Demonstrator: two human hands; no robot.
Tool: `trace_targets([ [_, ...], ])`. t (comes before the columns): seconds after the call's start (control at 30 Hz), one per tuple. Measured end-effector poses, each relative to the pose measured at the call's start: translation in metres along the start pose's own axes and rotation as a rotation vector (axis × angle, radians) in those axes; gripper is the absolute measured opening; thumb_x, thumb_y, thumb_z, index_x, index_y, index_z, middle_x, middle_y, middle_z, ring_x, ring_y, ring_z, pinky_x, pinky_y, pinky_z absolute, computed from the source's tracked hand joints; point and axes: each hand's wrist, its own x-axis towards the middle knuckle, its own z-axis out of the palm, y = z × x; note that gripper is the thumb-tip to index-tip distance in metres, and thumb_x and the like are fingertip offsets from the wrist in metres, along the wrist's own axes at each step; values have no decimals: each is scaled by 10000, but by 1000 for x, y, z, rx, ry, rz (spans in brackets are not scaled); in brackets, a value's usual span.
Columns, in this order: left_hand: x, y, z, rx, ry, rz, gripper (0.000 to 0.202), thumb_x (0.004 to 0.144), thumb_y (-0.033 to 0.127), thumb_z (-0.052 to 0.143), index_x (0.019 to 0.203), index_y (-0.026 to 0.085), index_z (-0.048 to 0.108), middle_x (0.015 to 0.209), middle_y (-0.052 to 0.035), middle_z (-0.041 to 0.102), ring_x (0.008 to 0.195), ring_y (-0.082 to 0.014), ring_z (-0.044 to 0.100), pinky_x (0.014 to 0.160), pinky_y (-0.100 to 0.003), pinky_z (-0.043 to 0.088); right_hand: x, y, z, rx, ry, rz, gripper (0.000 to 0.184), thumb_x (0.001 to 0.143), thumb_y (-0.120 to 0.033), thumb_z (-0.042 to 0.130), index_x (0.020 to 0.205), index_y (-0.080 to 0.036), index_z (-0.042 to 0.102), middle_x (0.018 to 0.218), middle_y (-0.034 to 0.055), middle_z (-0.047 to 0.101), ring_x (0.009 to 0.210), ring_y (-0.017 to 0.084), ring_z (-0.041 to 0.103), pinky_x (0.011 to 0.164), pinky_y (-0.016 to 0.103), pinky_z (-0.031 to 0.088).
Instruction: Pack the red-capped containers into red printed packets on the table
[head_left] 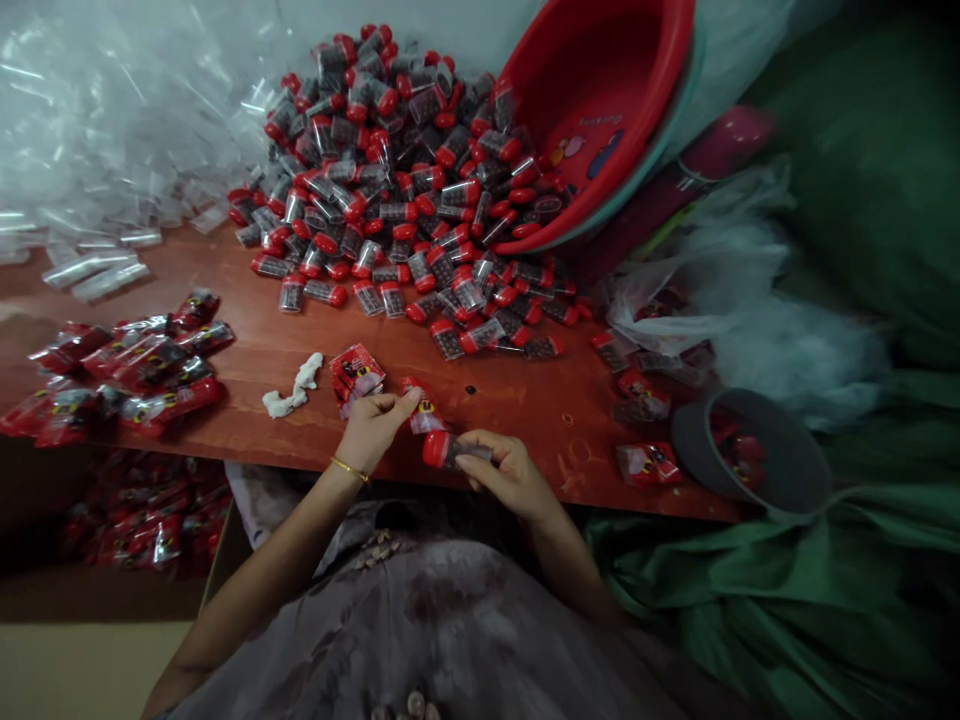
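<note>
My left hand (373, 426), with a gold bangle at the wrist, pinches a small clear plastic packet with red print (422, 408) at the near edge of the wooden table (247, 350). My right hand (510, 472) grips a small clear bottle with a red cap (448, 449), cap pointing left toward the packet's mouth. A second printed packet (357, 373) lies just left of my left hand. A large heap of the same red-capped bottles (405, 180) covers the far middle of the table.
A red basin (600, 110) lies tipped at the back right. Packed bottles (127, 370) pile up at the left, more sit in a box below (142, 520). Empty clear sleeves (97, 150) fill the far left. A grey bowl (757, 455), green cloth (750, 590) and a white rag (294, 387) lie nearby.
</note>
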Motion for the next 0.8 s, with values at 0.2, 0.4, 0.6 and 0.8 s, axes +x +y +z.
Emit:
trace_targets([
  [0.2, -5, 5, 1, 37, 16, 53, 373, 638, 486, 711, 493, 154, 622, 479, 16, 534, 534, -114, 486, 511, -222, 373, 6, 12, 5, 171, 22, 122, 295, 732, -472, 588, 776, -181, 582, 458, -72, 468, 358, 55, 364, 373, 187, 281],
  [0.4, -8, 1, 6, -124, 35, 52, 357, 641, 488, 715, 641, 131, 698, 601, -13, 640, 592, -123, 544, 609, -235, 440, 9, 20, 13, 199, 116, 75, 288, 765, -465, 566, 799, -180, 576, 493, -67, 478, 379, 53, 398, 366, 169, 303],
  [0.6, -12, -2, 13, -305, 1, 0, 341, 551, 388, 805, 762, 135, 719, 741, -32, 702, 642, -118, 593, 693, -255, 479, 12, 21, 20, 47, 203, -88, 226, 824, -409, 524, 824, -190, 578, 544, -53, 495, 448, 71, 443, 438, 185, 374],
  [0.8, -15, -3, 14, -260, 54, 31, 285, 537, 329, 814, 722, 139, 708, 736, -49, 705, 672, -152, 624, 729, -302, 505, 13, 21, 22, -213, 343, -234, 175, 858, -331, 498, 930, -201, 591, 663, -20, 591, 582, 108, 534, 572, 219, 433],
])
